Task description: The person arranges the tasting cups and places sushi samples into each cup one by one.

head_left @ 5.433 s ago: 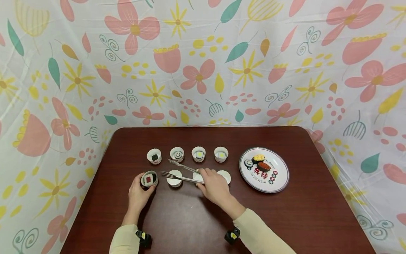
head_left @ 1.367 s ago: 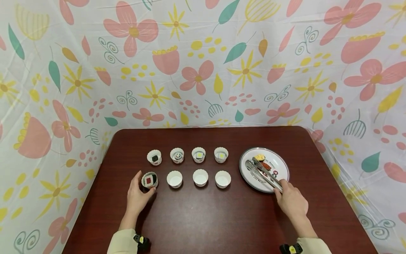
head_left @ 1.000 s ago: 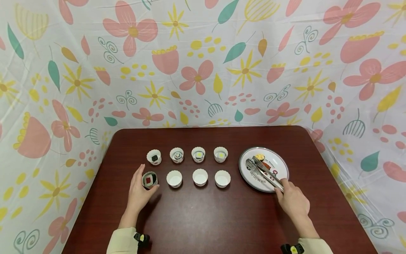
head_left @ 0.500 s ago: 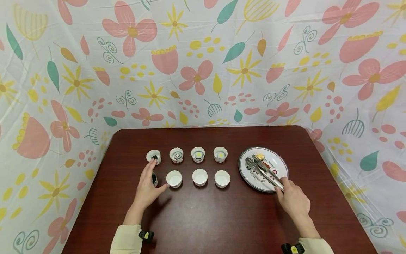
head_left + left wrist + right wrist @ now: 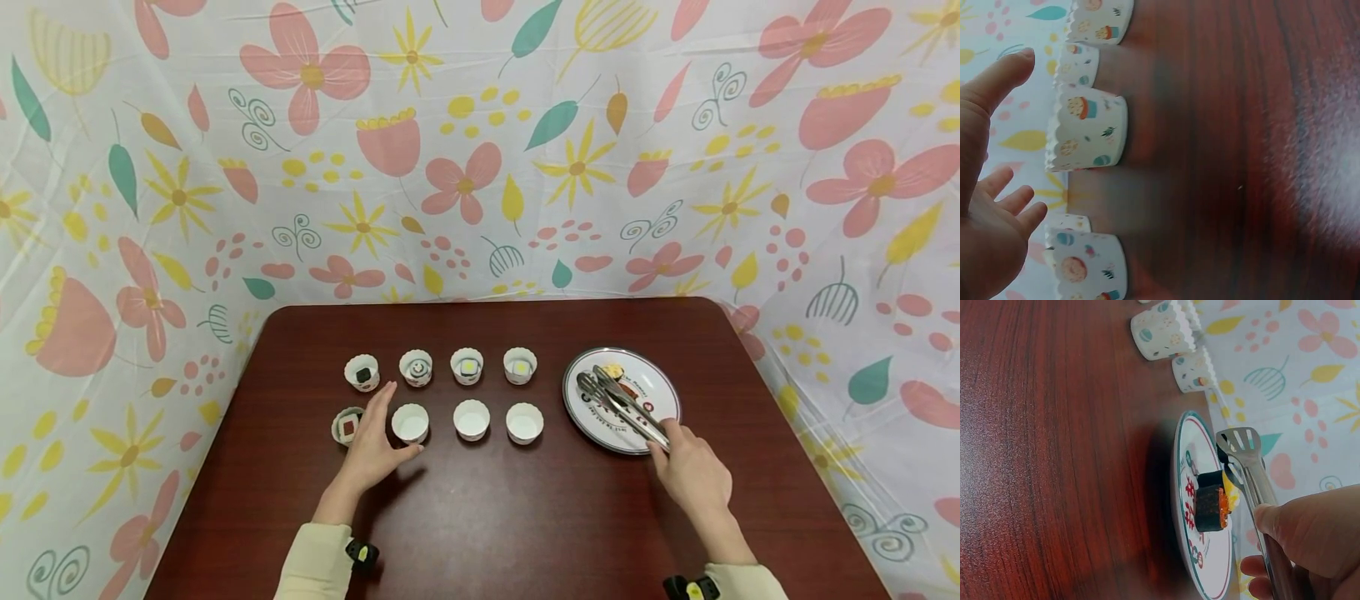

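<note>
My left hand is spread, thumb and fingers apart, around the near side of an empty white paper cup in the front row. Left of it, a cup holding a red-centred toy-like sushi piece is partly covered by the fingers. My right hand grips metal serving tongs whose heads hover over the round plate. On the plate, a yellow-topped sushi and an orange-topped sushi sit side by side. A dark shape shows behind the slotted tongs head.
Several patterned paper cups stand in two rows. The back-row cups hold sushi pieces, such as a dark one and a swirl roll. Two more front cups are empty. A floral cloth hangs behind the brown table.
My left hand has let go of the red-centred sushi's cup and moved right to the empty cup beside it. The tongs went from over the cups to over the plate, then stayed.
</note>
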The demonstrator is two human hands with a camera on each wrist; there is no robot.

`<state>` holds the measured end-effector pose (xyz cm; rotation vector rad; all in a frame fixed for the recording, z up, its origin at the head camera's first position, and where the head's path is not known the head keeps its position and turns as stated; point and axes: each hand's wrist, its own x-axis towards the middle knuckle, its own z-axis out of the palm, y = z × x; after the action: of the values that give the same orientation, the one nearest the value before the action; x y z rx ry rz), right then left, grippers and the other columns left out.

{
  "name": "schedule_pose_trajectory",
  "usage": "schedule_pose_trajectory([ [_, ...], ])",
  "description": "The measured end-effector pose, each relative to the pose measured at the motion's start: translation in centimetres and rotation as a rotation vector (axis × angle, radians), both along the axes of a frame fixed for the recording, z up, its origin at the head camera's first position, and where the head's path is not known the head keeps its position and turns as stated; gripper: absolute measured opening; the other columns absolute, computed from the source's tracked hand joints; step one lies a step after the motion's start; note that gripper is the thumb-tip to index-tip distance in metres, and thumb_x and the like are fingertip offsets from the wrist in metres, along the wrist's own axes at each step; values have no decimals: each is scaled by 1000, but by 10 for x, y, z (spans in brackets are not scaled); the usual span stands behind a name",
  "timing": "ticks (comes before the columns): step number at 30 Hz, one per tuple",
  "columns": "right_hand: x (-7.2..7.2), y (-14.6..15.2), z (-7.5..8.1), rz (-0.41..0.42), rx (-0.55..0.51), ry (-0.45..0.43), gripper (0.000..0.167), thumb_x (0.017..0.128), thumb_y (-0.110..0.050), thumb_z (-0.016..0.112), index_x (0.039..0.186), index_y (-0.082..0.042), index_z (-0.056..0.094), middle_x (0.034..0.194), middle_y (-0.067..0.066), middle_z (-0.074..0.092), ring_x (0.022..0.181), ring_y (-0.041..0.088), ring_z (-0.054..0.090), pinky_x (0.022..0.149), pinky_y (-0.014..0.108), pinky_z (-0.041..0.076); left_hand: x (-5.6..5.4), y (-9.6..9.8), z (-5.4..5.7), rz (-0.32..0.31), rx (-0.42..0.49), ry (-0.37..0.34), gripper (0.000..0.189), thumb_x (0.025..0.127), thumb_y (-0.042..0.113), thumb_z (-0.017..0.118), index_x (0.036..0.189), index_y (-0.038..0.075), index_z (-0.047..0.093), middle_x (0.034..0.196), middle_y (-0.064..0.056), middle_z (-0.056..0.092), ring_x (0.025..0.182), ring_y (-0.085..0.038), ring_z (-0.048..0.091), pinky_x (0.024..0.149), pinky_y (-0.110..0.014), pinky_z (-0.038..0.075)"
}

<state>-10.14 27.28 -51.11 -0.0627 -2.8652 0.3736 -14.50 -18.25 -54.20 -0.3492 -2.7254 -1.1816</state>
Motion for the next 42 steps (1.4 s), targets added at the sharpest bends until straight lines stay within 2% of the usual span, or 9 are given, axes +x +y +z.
schedule_pose_trajectory([
  [8,1,-3,0,15,-3,25,32,80,-17,67,104,-2,53,81,20,59,64,40,55,45,47,38,-1,5,-10,13,-4,-134,105,64,24,84,147,22,20,149,-7,25,134,-28,28,102,-51,32],
  [16,2,-6,1,2,0,0,32,81,-19,67,105,-3,53,82,19,59,66,40,55,45,47,39,-3,8,-18,64,-25,-173,100,66,25,83,146,17,24,145,-10,32,130,-30,36,99,-51,35],
  [21,1,-8,1,7,2,16,32,80,-19,68,103,-4,52,79,18,59,64,39,55,44,47,38,-3,9,-20,91,-17,-146,96,65,23,83,144,15,29,141,-10,38,126,-30,41,97,-49,37],
  [29,1,-14,5,23,2,40,32,79,-19,68,102,-4,53,81,20,60,66,41,55,44,49,38,-5,10,-26,113,-31,-48,86,64,16,82,138,8,39,133,-11,48,118,-28,49,94,-46,41],
  [37,-1,-22,10,41,2,6,33,81,-21,67,107,-5,54,86,18,61,71,40,58,45,48,40,-6,9,-30,125,-22,-63,76,66,14,80,133,9,44,130,-11,51,116,-30,51,92,-47,42],
  [42,-3,-28,14,48,0,14,32,81,-21,68,106,-6,55,86,16,62,73,40,59,44,47,40,-7,8,-31,123,-28,-44,73,66,14,80,131,8,47,127,-12,53,114,-30,52,90,-48,43],
])
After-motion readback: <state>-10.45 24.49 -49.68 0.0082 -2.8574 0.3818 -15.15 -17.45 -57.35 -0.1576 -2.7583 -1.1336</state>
